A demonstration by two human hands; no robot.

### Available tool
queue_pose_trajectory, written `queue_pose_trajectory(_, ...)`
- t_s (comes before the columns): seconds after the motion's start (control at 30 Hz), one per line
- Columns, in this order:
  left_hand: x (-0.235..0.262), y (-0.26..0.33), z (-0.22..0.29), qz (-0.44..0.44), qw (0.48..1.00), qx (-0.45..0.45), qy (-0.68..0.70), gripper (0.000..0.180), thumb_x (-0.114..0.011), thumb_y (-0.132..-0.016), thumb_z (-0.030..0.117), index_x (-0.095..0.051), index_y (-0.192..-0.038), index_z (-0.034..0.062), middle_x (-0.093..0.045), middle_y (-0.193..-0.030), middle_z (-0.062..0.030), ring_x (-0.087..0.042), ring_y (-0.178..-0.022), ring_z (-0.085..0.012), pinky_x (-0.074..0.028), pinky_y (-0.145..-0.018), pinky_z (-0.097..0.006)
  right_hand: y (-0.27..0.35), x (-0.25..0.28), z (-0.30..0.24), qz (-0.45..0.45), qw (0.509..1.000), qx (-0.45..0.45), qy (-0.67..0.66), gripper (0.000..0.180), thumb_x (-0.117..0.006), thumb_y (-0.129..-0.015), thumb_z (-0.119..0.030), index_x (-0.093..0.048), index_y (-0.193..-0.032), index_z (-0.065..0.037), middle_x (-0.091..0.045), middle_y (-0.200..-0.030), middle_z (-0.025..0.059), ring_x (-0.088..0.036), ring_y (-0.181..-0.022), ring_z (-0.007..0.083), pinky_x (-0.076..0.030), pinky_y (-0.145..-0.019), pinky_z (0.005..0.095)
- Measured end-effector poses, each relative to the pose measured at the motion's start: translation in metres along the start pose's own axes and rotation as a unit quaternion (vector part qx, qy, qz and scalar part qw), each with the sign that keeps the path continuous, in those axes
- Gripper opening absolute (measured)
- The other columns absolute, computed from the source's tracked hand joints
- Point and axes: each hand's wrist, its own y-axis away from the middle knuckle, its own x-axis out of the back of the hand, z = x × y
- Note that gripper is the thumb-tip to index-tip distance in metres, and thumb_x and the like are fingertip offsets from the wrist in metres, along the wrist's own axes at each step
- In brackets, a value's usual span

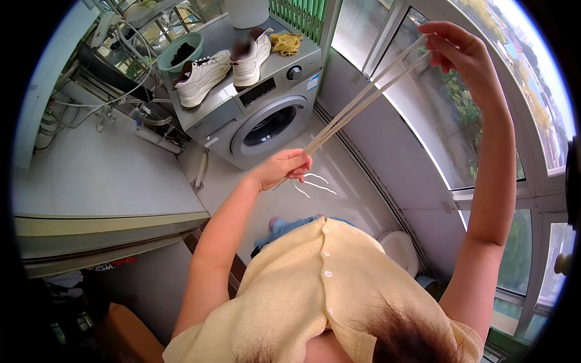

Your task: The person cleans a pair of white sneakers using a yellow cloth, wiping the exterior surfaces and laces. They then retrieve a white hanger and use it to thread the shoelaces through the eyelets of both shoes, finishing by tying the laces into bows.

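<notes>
Pale shoelaces (358,101) stretch between my two hands in long, nearly straight strands. My left hand (282,168) is closed around them at the middle of the view, and several loose white ends dangle below it. High at the right, near the window, my right hand (455,54) pinches the other end of the strands between thumb and fingers. A pair of white sneakers with dark red linings stands on the washing machine: the left sneaker (203,78) and the right sneaker (252,60). No laces can be made out clearly on the right one.
The silver front-loading washing machine (212,121) also carries a green basin (181,51) with something dark inside, a yellow cloth (286,43) and a white bucket (247,13). Windows (423,103) line the right side. At left are a white countertop (103,163) and hoses (136,91).
</notes>
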Motion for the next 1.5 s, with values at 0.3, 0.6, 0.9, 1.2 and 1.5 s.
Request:
queue_pose_trajectory(0.3, 0.035, 0.062, -0.037, 0.048, 0.991, 0.062, 0.108, 0.026, -0.044, -0.105, 0.026, -0.053, -0.09, 0.0066, -0.047, -0.076, 0.0008, -0.047, -0.066, -0.01, -0.051, -0.076, -0.032, 0.041, -0.007, 0.189, 0.159, 0.947, -0.274, -0.048, 0.024, -0.059, -0.096, -0.014, -0.068, -0.118, -0.01, -0.07, -0.09, 0.0017, -0.066, -0.077, 0.0096, -0.055, -0.075, 0.027)
queue_pose_trajectory(0.6, -0.021, 0.019, -0.028, 0.124, 0.91, -0.125, 0.374, 0.022, -0.046, -0.104, 0.029, -0.059, -0.097, 0.012, -0.059, -0.123, -0.0109, -0.057, -0.112, -0.0268, -0.049, -0.094, -0.049, 0.143, -0.265, 0.01, -0.123, 0.965, -0.17, -0.156, 0.037, -0.057, -0.098, -0.029, -0.063, -0.116, 0.002, -0.07, -0.098, 0.0143, -0.065, -0.088, 0.028, -0.05, -0.085, 0.0332)
queue_pose_trajectory(0.9, -0.027, 0.016, -0.066, 0.228, 0.906, 0.101, 0.341, 0.033, -0.052, -0.099, 0.028, -0.055, -0.126, 0.0093, -0.057, -0.126, -0.0088, -0.054, -0.115, -0.0241, -0.047, -0.097, -0.048, 0.105, -0.242, 0.063, -0.235, 0.951, -0.165, 0.112, 0.034, -0.051, -0.098, -0.02, -0.061, -0.122, 0.001, -0.066, -0.103, 0.0269, -0.063, -0.099, 0.0416, -0.049, -0.085, 0.0467)
queue_pose_trajectory(1.2, -0.015, 0.065, -0.119, 0.38, 0.864, 0.062, 0.323, 0.028, -0.05, -0.095, 0.016, -0.059, -0.117, 0.0019, -0.066, -0.104, -0.0141, -0.062, -0.097, -0.0223, -0.052, -0.087, -0.036, 0.154, -0.177, 0.124, -0.089, 0.954, -0.124, 0.26, 0.031, -0.057, -0.094, -0.018, -0.065, -0.122, -0.006, -0.068, -0.094, 0.0207, -0.064, -0.08, 0.0331, -0.05, -0.075, 0.0393)
queue_pose_trajectory(1.5, -0.015, 0.063, -0.068, 0.395, 0.905, 0.054, 0.149, 0.022, -0.049, -0.094, 0.011, -0.062, -0.109, 0.0023, -0.066, -0.098, -0.0085, -0.062, -0.091, -0.0159, -0.052, -0.082, -0.03, 0.108, -0.127, 0.018, -0.257, 0.943, -0.164, 0.137, 0.028, -0.057, -0.095, -0.016, -0.065, -0.12, -0.004, -0.068, -0.095, 0.0231, -0.062, -0.082, 0.042, -0.05, -0.076, 0.0428)
